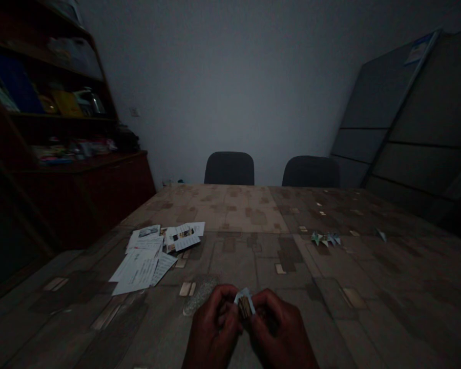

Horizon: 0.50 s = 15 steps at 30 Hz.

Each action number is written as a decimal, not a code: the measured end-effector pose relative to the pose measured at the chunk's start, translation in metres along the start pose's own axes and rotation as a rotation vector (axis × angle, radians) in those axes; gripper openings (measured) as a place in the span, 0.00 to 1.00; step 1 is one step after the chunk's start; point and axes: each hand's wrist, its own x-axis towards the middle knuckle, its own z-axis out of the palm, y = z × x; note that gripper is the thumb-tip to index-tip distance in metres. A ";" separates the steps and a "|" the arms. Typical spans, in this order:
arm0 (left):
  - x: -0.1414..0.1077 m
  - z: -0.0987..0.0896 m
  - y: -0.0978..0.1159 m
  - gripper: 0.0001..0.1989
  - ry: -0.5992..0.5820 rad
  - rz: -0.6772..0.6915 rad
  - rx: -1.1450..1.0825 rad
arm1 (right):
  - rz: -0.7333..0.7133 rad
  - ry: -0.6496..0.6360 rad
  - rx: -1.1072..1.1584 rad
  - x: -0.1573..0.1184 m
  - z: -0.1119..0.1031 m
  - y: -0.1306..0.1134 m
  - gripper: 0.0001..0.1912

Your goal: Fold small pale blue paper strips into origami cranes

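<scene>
A small folded piece of paper (245,303), pale at its edges with a brown printed patch, is pinched between both hands just above the near part of the table. My left hand (217,325) grips its left edge with thumb and forefinger. On the opposite edge, my right hand (278,325) holds it the same way, its fingers curled. The lower part of the paper is partly hidden by the thumbs. Dim light hides the finer folds.
Loose printed sheets (138,269) lie in a pile at the left of the patterned table (249,256). Several small folded paper pieces (326,239) stand at the right, another (381,234) farther right. Two dark chairs (229,168) are behind the table; a loaded shelf (61,117) stands left.
</scene>
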 end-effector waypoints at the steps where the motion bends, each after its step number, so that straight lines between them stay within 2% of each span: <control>1: 0.000 0.001 0.000 0.11 0.015 -0.004 -0.002 | 0.007 0.000 0.014 0.000 0.000 0.000 0.05; 7: 0.000 0.002 0.002 0.06 0.032 -0.011 0.017 | 0.089 -0.006 0.120 0.002 0.001 -0.002 0.07; 15: 0.000 0.000 0.003 0.08 0.009 0.010 0.022 | 0.182 -0.017 0.202 0.004 0.002 -0.001 0.06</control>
